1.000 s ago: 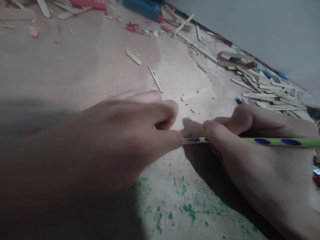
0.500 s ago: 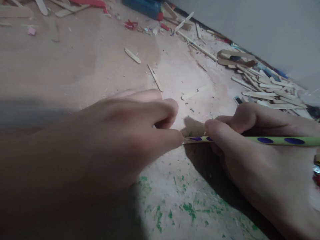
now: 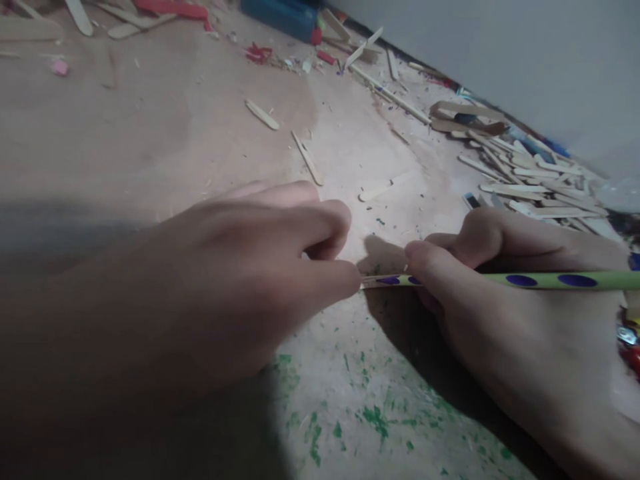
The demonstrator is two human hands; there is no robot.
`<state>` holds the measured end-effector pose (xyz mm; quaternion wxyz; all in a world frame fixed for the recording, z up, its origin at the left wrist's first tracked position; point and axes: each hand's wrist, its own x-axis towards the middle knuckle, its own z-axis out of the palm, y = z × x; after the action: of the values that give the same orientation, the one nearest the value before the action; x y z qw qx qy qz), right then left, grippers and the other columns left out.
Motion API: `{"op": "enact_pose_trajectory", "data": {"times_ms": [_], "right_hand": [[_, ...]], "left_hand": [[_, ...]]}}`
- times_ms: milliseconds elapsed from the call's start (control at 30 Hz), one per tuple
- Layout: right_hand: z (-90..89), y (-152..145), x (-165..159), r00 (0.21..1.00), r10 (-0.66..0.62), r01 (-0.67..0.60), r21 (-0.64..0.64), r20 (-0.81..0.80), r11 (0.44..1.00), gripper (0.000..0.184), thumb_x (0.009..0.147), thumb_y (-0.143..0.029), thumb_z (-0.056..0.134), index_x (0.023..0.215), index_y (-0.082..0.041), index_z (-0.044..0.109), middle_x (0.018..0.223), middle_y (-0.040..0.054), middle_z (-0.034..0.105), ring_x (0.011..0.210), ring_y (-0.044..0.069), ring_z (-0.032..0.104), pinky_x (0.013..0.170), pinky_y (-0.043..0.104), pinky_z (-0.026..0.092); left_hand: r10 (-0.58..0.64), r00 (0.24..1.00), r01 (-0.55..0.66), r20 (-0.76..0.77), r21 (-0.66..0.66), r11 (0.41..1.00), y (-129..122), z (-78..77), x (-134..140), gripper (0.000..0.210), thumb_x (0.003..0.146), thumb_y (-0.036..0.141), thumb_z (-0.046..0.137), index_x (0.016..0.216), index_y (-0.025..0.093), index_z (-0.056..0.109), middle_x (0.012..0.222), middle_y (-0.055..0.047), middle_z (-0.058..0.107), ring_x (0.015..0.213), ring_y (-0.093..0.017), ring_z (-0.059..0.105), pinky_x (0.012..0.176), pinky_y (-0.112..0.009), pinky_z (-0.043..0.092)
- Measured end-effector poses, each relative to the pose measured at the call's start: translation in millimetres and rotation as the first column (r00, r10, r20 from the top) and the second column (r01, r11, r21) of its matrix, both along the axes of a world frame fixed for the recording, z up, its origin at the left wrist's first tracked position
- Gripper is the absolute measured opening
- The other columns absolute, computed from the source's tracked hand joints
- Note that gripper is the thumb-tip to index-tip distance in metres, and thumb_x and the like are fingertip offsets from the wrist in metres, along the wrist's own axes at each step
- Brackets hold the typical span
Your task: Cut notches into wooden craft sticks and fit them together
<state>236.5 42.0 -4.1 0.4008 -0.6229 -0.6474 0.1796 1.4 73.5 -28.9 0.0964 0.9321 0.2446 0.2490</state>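
My right hand (image 3: pixel 480 307) grips a light green pencil (image 3: pixel 549 281) with purple dots, its thumb and fingers closed around it close to the sharpened end. The pencil lies nearly level, its back end running off the right edge of the view. Its bare wooden end meets the thumb tip of my left hand (image 3: pixel 250 273), and the point itself is hidden there. The fingers of my left hand are curled in and pressed together; whatever they pinch is out of sight. Both hands are low over the worn tabletop (image 3: pixel 340 373), which has green paint flecks.
Wooden craft sticks (image 3: pixel 540 180) are heaped at the right, by a grey wall (image 3: pixel 525 60). Beyond my left hand lie a loose stick (image 3: pixel 262 115) and a thinner one (image 3: pixel 307 159). A blue object (image 3: pixel 280 19), red scraps (image 3: pixel 258 53) and more sticks line the back.
The whole view has shifted slightly to the left. Both hands keep the same grip, and the pencil stays in nearly the same position between them.
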Motion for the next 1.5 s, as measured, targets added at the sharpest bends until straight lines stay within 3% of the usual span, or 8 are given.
{"op": "enact_pose_trajectory", "data": {"times_ms": [433,600,733,833,933,1233,1400,1500], "right_hand": [[-0.1,0.7,-2.0,0.999,-0.01,0.009,-0.027,-0.032,1.0,0.041,0.079,-0.018,0.075,0.052,-0.025,0.045,0.048,-0.0075,0.048,0.048,0.01,0.039,0.041,0.025,0.025],[1.8,0.9,-1.8,1.0,0.011,-0.011,-0.018,-0.027,1.0,0.039,0.078,-0.014,0.074,0.055,-0.026,0.046,0.05,-0.0071,0.049,0.049,0.011,0.041,0.044,0.026,0.029],[1.4,1.0,-0.2,1.0,0.026,-0.026,-0.018,-0.017,1.0,0.04,0.078,-0.012,0.072,0.053,-0.025,0.043,0.049,-0.0074,0.046,0.049,0.01,0.038,0.042,0.026,0.024],[-1.3,0.7,0.8,0.999,0.028,-0.03,-0.043,-0.042,0.999,0.041,0.08,-0.013,0.075,0.055,-0.026,0.045,0.051,-0.0067,0.049,0.051,0.012,0.04,0.043,0.027,0.029],[-3.2,-0.2,1.6,0.995,0.027,-0.033,-0.065,-0.094,0.997,0.045,0.083,-0.018,0.08,0.057,-0.026,0.044,0.053,-0.0057,0.055,0.052,0.014,0.044,0.046,0.028,0.033],[-1.2,3.1,0.6,0.991,0.055,-0.064,-0.077,-0.119,0.995,0.043,0.083,-0.021,0.074,0.055,-0.027,0.041,0.051,-0.0061,0.045,0.051,0.014,0.04,0.046,0.028,0.03],[1.0,6.8,2.8,0.981,0.077,-0.08,-0.009,-0.18,0.997,0.043,0.09,-0.024,0.068,0.059,-0.028,0.038,0.053,-0.0073,0.046,0.051,0.013,0.045,0.048,0.027,0.034],[2.6,8.9,15.2,0.982,0.128,-0.12,0.061,-0.142,0.991,0.048,0.101,-0.036,0.071,0.063,-0.026,0.044,0.057,-0.0081,0.048,0.052,0.012,0.049,0.05,0.025,0.041]], "left_hand": [[0.019,0.999,-0.019,-0.026,0.001,1.0,-2.9,-0.2,-1.2,0.021,0.104,0.012,0.049,0.099,0.025,0.065,0.111,-0.003,0.068,0.093,-0.023,0.061,0.074,-0.038,0.037],[-0.003,1.0,0.003,-0.007,-0.011,1.0,-2.8,-0.5,-1.8,0.022,0.105,0.01,0.052,0.108,0.027,0.065,0.114,-0.002,0.068,0.1,-0.024,0.063,0.077,-0.039,0.04],[0.003,1.0,-0.003,-0.018,-0.006,1.0,-2.2,0.1,-0.6,0.016,0.105,0.013,0.053,0.099,0.024,0.063,0.112,-0.003,0.067,0.094,-0.024,0.061,0.074,-0.04,0.038],[-0.007,1.0,0.006,-0.025,-0.02,1.0,-1.6,1.4,-0.2,0.02,0.103,0.011,0.051,0.094,0.023,0.064,0.11,-0.004,0.068,0.093,-0.024,0.063,0.072,-0.039,0.038],[-0.015,0.999,0.014,-0.033,-0.009,1.0,-0.8,2.8,-0.2,0.024,0.104,0.01,0.049,0.094,0.023,0.067,0.11,-0.006,0.07,0.094,-0.025,0.065,0.073,-0.04,0.041],[-0.043,0.996,0.039,-0.084,-0.049,0.998,-0.9,13.0,-2.2,0.027,0.104,0.007,0.052,0.097,0.021,0.074,0.103,-0.007,0.073,0.094,-0.025,0.068,0.079,-0.039,0.054],[-0.013,0.998,0.019,-0.057,0.096,0.995,1.2,12.8,-4.3,0.029,0.104,0.005,0.052,0.101,0.02,0.077,0.1,-0.005,0.076,0.088,-0.023,0.069,0.079,-0.04,0.052],[0.011,0.999,-0.004,-0.034,0.183,0.983,-9.5,28.6,-0.7,0.026,0.107,0.004,0.06,0.121,0.018,0.076,0.107,-0.006,0.081,0.096,-0.022,0.075,0.084,-0.039,0.056]]}}
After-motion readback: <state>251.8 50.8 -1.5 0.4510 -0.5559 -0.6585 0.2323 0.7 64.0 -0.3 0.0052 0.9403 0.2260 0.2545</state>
